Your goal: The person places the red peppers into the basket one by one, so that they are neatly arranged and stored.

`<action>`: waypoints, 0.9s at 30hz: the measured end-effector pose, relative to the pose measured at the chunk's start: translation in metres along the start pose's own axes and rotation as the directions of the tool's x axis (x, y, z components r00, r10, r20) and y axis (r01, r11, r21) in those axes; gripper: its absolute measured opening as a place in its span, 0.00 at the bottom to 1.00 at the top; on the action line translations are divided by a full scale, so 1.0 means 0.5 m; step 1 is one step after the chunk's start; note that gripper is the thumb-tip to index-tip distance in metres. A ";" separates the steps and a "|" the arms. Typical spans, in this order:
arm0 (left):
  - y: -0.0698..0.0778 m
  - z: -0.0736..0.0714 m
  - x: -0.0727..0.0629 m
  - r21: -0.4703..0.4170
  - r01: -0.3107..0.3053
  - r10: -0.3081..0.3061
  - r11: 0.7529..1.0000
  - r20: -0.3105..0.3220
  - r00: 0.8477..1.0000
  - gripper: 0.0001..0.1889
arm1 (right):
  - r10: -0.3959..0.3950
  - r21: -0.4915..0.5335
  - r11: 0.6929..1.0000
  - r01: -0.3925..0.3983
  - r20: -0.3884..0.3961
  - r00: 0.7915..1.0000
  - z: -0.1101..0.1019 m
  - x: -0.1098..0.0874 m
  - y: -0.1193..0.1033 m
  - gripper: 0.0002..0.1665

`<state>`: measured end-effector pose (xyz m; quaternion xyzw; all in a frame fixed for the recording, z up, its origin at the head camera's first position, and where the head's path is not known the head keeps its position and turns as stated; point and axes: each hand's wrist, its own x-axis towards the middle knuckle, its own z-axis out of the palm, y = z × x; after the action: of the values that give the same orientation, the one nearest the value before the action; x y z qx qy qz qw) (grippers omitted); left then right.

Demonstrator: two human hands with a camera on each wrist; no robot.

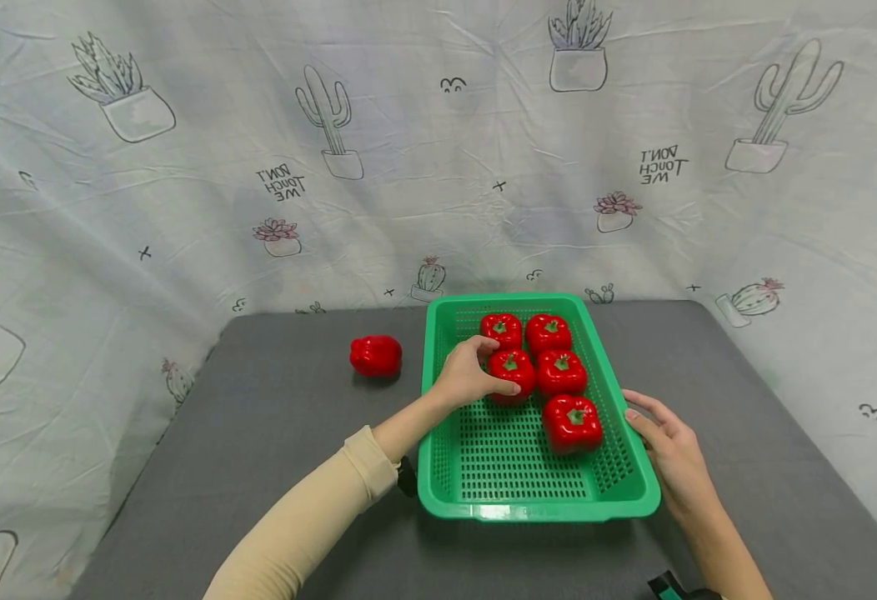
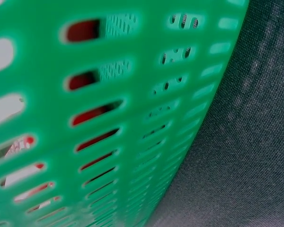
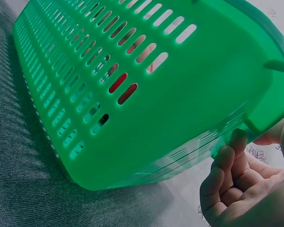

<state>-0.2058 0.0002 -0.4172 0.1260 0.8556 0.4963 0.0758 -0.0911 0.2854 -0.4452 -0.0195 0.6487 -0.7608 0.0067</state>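
Observation:
Inside a green plastic basket (image 1: 521,510), my left hand (image 1: 465,375) holds a red bell pepper (image 1: 510,372) between thumb and fingers, in the left column. Behind it stands another red bell pepper (image 1: 501,328). The right column holds three more: a back one (image 1: 548,335), a middle one (image 1: 561,372) and a front one (image 1: 573,423), stems up. My right hand (image 1: 667,446) grips the basket's right rim; the right wrist view shows its fingers (image 3: 239,146) curled under the rim. In the left wrist view the slotted basket wall (image 2: 52,118) hides my left hand.
Left of the basket a red bell pepper (image 1: 376,356) lies on its side on the grey tabletop (image 1: 288,433). A pale cloth (image 1: 408,125) printed with cacti hangs behind and beside the table. The basket walls rise around the peppers.

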 end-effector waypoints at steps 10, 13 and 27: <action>-0.003 0.002 -0.004 0.028 -0.047 0.047 0.998 -0.017 0.999 0.36 | -0.007 -0.007 1.000 0.007 -0.001 1.000 0.001 0.000 0.002 0.24; -0.004 0.003 -0.005 0.031 -0.055 0.055 0.998 -0.018 0.998 0.36 | -0.010 0.002 1.000 0.010 0.005 1.000 0.000 0.000 0.003 0.24; 0.000 0.003 -0.002 0.036 -0.051 0.051 0.998 0.015 0.999 0.32 | -0.005 -0.017 1.000 0.004 -0.008 1.000 0.001 -0.001 0.001 0.24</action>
<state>-0.2047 0.0012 -0.4182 0.1526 0.8605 0.4814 0.0666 -0.0907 0.2846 -0.4458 -0.0180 0.6552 -0.7552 0.0023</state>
